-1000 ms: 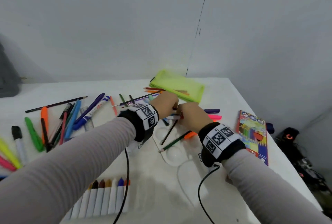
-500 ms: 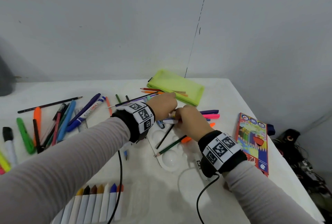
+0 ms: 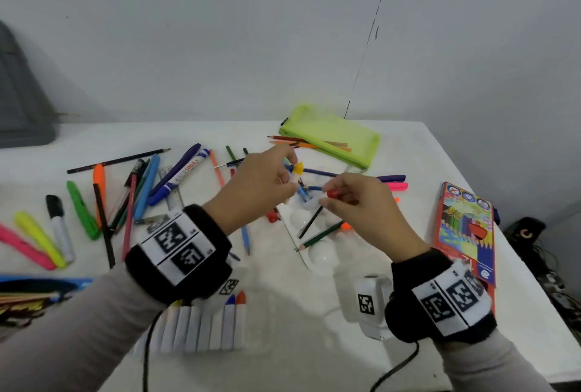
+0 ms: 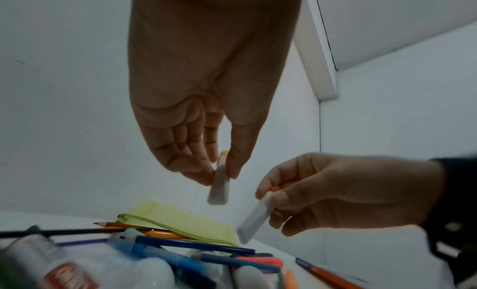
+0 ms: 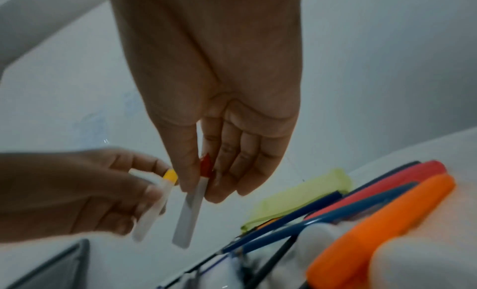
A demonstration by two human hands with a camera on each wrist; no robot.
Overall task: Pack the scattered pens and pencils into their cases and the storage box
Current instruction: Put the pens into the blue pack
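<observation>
Both hands hover above the white table (image 3: 314,344). My left hand (image 3: 287,173) pinches a white crayon with a yellow tip (image 3: 297,170), seen hanging from thumb and fingers in the left wrist view (image 4: 219,191). My right hand (image 3: 327,198) pinches a white crayon with a red tip (image 3: 332,193), which points down in the right wrist view (image 5: 191,207). The two crayons are close but apart. A row of white-wrapped crayons (image 3: 204,325) lies near the front edge, partly hidden by my left wrist. Loose pens and markers (image 3: 141,190) lie scattered at the left.
A lime-green mesh pouch (image 3: 330,137) lies at the back with pencils beside it. A coloured-pencil box (image 3: 465,228) sits at the right edge. A clear tray (image 3: 317,253) with pencils lies under the hands. A blue box of pencils (image 3: 31,291) is at the front left.
Both hands have risen off the pile and drawn apart, each now holding one white crayon. The view has tilted down, showing more of the near table.
</observation>
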